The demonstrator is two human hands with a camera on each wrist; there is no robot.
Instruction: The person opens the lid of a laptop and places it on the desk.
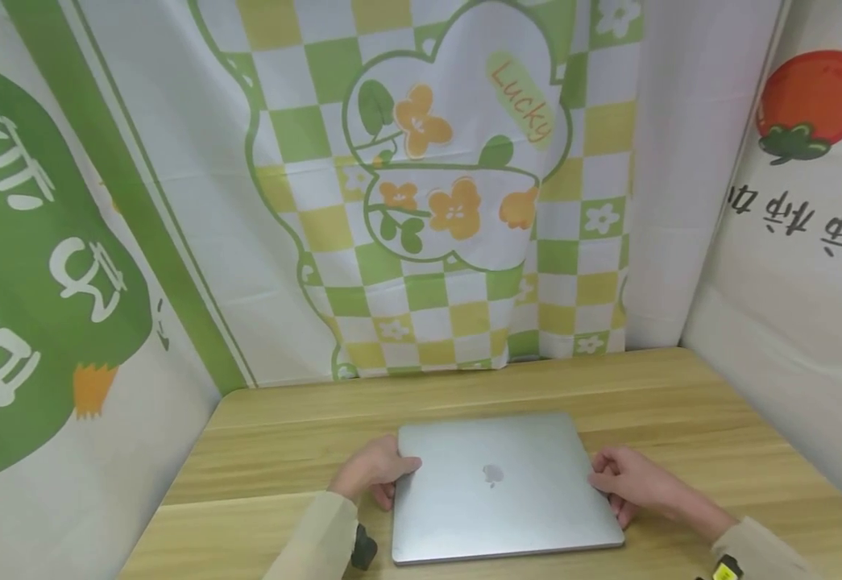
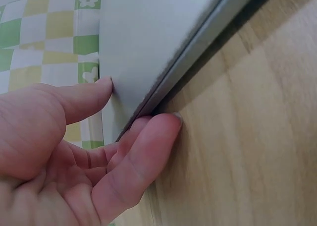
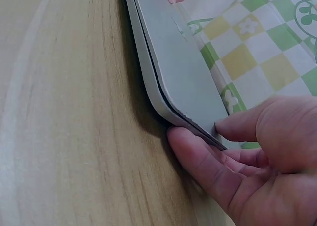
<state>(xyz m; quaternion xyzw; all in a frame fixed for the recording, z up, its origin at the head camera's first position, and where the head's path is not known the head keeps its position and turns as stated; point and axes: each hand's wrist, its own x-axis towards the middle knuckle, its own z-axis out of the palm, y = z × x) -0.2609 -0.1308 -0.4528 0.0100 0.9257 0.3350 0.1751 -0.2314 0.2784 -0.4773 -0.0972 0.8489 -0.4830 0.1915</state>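
A closed silver laptop [image 1: 508,507] with an apple logo on its lid lies flat at the front of the wooden table. At its left edge, my left hand [image 1: 379,469] grips it, thumb on the lid and fingers curled at the side. On the opposite edge my right hand [image 1: 627,482] pinches it near the front corner. The left wrist view has the thumb [image 2: 86,99] over the lid, with the fingertips against the lower edge. In the right wrist view, the thumb [image 3: 242,124] touches the lid while a finger meets the underside.
Wooden table [image 1: 283,451] surface surrounds the laptop. Behind it hangs a checkered green and yellow cloth [image 1: 457,314]. Printed fabric walls [image 1: 790,322] border the table on both sides. A dark wrist device [image 1: 364,548] sits at the left sleeve.
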